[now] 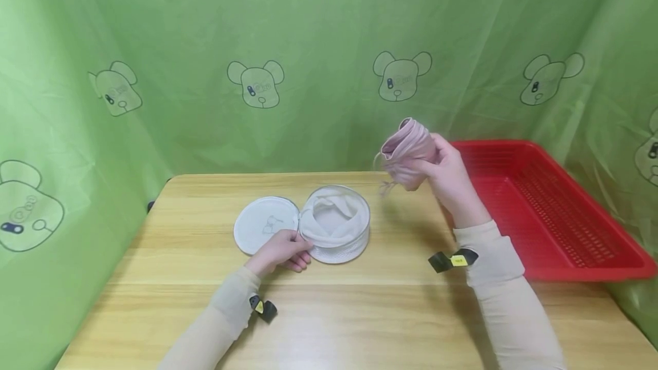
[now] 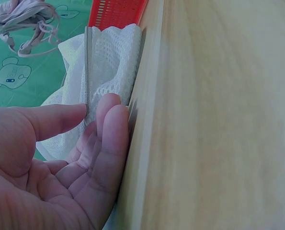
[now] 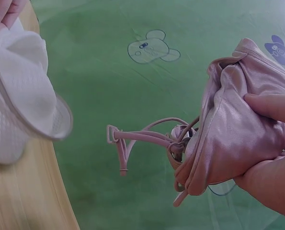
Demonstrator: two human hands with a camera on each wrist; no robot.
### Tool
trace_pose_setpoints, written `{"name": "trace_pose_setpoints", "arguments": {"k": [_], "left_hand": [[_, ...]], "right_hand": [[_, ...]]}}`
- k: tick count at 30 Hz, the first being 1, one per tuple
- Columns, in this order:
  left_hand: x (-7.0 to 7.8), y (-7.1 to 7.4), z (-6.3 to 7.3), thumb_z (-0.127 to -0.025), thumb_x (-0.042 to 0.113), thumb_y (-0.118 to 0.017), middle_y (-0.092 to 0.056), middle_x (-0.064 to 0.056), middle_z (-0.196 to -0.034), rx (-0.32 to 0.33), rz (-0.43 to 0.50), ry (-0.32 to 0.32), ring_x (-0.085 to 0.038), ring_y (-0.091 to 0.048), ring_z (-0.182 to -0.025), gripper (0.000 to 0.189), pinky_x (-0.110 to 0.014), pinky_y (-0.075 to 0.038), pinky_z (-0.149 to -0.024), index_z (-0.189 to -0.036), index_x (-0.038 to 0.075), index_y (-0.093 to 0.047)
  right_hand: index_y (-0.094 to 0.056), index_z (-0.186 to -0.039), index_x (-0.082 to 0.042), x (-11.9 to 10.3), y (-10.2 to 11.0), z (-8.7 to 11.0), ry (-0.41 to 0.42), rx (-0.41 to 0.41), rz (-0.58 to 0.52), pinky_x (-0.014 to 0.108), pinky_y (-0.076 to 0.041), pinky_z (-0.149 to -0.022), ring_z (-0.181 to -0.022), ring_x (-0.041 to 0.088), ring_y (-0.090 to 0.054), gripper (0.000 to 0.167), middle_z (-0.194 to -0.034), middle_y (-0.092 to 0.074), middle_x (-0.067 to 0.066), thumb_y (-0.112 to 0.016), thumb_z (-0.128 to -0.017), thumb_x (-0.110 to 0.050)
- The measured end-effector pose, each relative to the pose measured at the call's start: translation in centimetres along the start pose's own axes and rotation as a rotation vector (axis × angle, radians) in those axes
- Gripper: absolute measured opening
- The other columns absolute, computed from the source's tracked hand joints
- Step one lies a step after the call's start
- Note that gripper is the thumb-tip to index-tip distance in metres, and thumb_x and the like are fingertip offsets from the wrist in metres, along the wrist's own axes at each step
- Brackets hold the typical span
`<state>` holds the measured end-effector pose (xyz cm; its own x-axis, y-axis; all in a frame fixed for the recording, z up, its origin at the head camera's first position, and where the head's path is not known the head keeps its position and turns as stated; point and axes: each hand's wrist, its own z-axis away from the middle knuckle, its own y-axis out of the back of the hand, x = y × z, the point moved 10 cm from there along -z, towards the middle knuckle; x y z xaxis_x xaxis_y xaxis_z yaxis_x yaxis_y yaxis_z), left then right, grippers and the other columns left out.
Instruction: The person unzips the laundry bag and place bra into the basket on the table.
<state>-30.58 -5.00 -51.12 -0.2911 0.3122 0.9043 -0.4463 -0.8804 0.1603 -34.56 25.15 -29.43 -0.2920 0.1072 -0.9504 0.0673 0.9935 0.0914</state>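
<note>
In the head view a round white mesh laundry bag (image 1: 339, 254) stands on the table, its zip lid (image 1: 264, 224) folded open to the left. White fabric lines its opening. My left hand (image 1: 281, 251) pinches the bag's near left rim, thumb on the zip edge, as the left wrist view shows on the mesh wall (image 2: 113, 62). Raised above the table to the right, my right hand (image 1: 449, 179) grips a folded pink satin bra (image 1: 411, 156). Its thin straps (image 3: 144, 136) and slider dangle loose in the right wrist view. The bra is apart from the bag.
A red plastic basket (image 1: 591, 273) with perforated walls stands at the right of the wooden table (image 1: 360, 324). Green curtain (image 1: 329, 16) with bear-head prints hangs behind and along both sides.
</note>
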Motion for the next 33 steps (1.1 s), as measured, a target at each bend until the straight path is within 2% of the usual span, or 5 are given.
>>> {"name": "trace_pose_setpoints", "arguments": {"k": [7, 16, 23, 29, 33], "left_hand": [[-0.1, 0.1, 0.0, -0.093, 0.022, -0.064, -0.069, -0.008, -0.074, 0.002, 0.001, 0.006, -0.011, -0.063, -0.056, 0.021, -0.027, -0.058, -0.056, -0.091, 0.001, -0.059], [0.0, 0.1, 0.0, -0.093, 0.021, -0.064, -0.069, -0.008, -0.074, -0.001, -0.002, 0.002, -0.011, -0.063, -0.057, 0.022, -0.028, -0.059, -0.057, -0.091, 0.0, -0.059], [0.1, 0.0, 0.0, -0.093, 0.022, -0.064, -0.069, -0.009, -0.075, 0.002, -0.006, 0.001, -0.011, -0.063, -0.057, 0.022, -0.028, -0.059, -0.057, -0.091, 0.0, -0.059], [0.2, 0.0, 0.1, -0.093, 0.022, -0.064, -0.069, -0.009, -0.075, 0.001, -0.006, 0.002, -0.011, -0.063, -0.057, 0.023, -0.028, -0.059, -0.057, -0.091, 0.0, -0.059], [0.1, 0.1, 0.1, -0.093, 0.022, -0.064, -0.07, -0.009, -0.074, 0.001, -0.006, 0.002, -0.011, -0.063, -0.056, 0.023, -0.028, -0.059, -0.057, -0.091, -0.001, -0.059]], "right_hand": [[-0.061, -0.105, -0.017, -0.3, 1.5, 0.0, 0.019, 0.019, 0.037, 0.015, -0.051, -0.076, -0.088, 0.007, -0.058, 0.031, -0.092, -0.063, -0.009, -0.072, -0.083, 0.002], [-0.061, -0.108, -0.019, -0.5, 3.0, 0.1, 0.021, 0.043, 0.087, 0.012, -0.048, -0.08, -0.093, 0.005, -0.058, 0.031, -0.095, -0.063, -0.012, -0.071, -0.085, -0.002], [-0.061, -0.106, -0.018, -0.4, 3.9, 0.0, 0.019, 0.052, 0.06, 0.012, -0.048, -0.081, -0.093, 0.006, -0.057, 0.03, -0.095, -0.063, -0.011, -0.072, -0.084, 0.0], [-0.059, -0.109, -0.02, -0.3, 4.6, 0.1, -0.001, 0.06, 0.093, 0.01, -0.048, -0.081, -0.095, 0.005, -0.056, 0.03, -0.098, -0.061, -0.012, -0.071, -0.086, -0.004], [-0.06, -0.108, -0.018, -0.4, 4.8, 0.1, 0.009, 0.064, 0.041, 0.011, -0.048, -0.081, -0.095, 0.005, -0.056, 0.031, -0.098, -0.061, -0.01, -0.07, -0.086, -0.001]]}}
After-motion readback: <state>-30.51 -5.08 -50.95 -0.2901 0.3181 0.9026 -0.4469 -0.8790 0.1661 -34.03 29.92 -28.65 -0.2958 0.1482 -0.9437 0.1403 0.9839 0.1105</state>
